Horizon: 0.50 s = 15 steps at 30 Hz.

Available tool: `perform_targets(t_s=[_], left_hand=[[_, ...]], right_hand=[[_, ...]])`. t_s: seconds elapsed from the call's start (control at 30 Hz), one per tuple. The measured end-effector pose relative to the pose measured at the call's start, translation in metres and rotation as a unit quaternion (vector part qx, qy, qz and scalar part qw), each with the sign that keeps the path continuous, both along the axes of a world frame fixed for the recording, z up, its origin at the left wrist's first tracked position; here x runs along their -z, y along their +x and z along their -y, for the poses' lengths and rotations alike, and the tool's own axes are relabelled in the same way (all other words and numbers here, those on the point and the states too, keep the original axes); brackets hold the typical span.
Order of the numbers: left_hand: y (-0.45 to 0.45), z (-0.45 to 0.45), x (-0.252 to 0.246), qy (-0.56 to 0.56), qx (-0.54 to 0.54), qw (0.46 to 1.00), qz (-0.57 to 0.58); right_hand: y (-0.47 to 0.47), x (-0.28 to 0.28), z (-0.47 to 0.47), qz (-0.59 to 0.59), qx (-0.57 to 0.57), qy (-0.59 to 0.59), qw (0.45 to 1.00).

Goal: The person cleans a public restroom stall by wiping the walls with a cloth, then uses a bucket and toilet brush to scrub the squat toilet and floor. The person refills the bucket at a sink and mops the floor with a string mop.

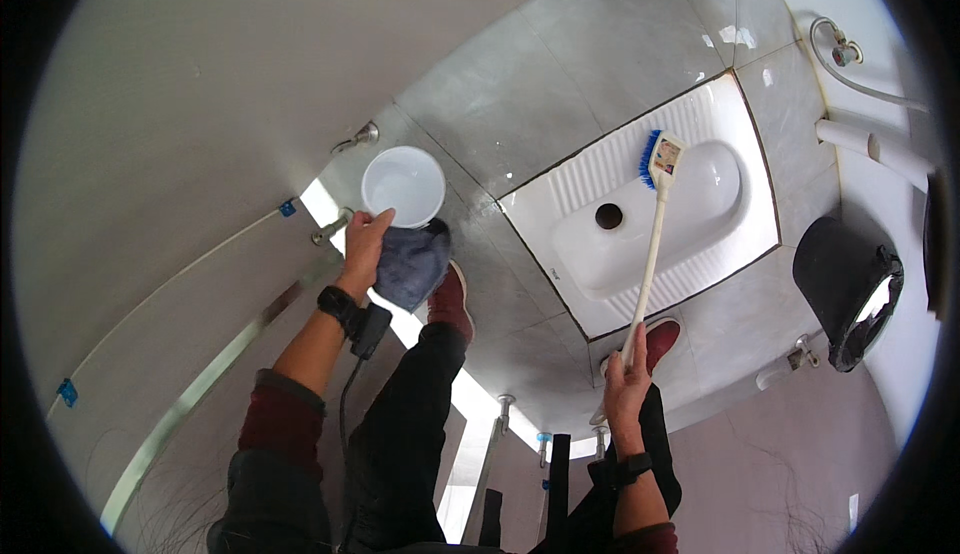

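Observation:
At the left, my left hand (365, 245) grips the rim of a white plastic tub (403, 186), with a dark grey cloth (411, 265) hanging just below it beside my fingers. My right hand (627, 381) is closed around the long white handle of a scrub brush (651, 254). The brush's head, with blue bristles facing left, is over the white ceramic squat toilet (585, 269), right of its round drain hole (609, 216). Whether the bristles touch the ceramic I cannot tell.
A bin lined with a black bag (844, 284) stands at the right, below a white pipe (847, 136). A valve with a hose (846, 52) is on the upper right wall. Partition walls with metal feet (506, 407) flank the grey floor tiles (540, 96). My red shoes (450, 299) are on the floor.

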<state>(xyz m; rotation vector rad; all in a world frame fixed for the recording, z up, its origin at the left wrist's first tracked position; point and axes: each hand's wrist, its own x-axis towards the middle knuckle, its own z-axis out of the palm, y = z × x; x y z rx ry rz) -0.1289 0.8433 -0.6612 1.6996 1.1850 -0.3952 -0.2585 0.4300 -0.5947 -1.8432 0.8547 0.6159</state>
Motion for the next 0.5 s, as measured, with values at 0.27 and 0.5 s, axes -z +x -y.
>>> perform_targets(t_s=[0.27, 0.5], left_hand=[[0.048, 0.002, 0.029, 0.127, 0.076, 0.989, -0.001], [0.125, 0.082, 0.041, 0.208, 0.207, 0.956, 0.006]], right_hand=[[0.004, -0.001, 0.009, 0.038, -0.028, 0.002, 0.999], [0.008, -0.004, 0.018, 0.050, -0.030, -0.006, 0.998]])
